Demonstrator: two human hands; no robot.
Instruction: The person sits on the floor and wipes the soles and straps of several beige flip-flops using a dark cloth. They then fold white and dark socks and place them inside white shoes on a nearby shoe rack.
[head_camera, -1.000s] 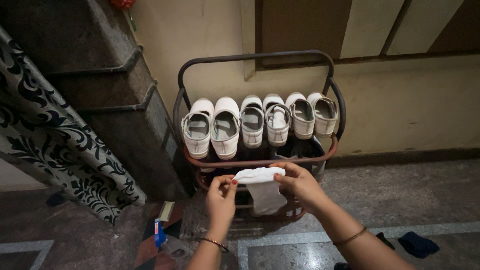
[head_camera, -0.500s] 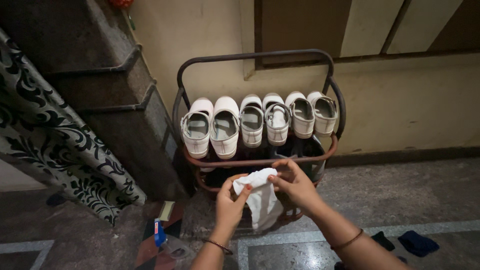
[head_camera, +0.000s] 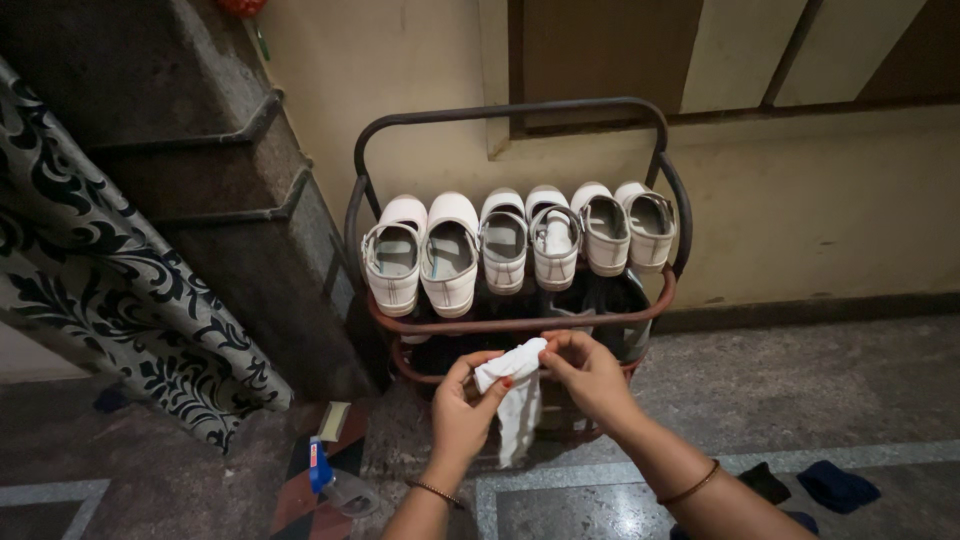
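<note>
Metal shoe rack (head_camera: 512, 108) holds white shoes (head_camera: 450, 255) behind; left hand (head_camera: 462, 412) and right hand (head_camera: 590, 375) pinch white cloth (head_camera: 515, 385).

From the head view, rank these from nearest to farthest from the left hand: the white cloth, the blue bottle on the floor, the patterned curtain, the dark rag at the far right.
1. White cloth, in the left hand's grip.
2. Blue bottle, on the floor, lower left.
3. Patterned curtain, far left.
4. Dark rag, floor, far right.

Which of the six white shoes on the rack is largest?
The second shoe from the left: it is the widest and longest of the row, its heel reaching lowest toward the rack bar; the four to its right are clearly narrower.
</note>
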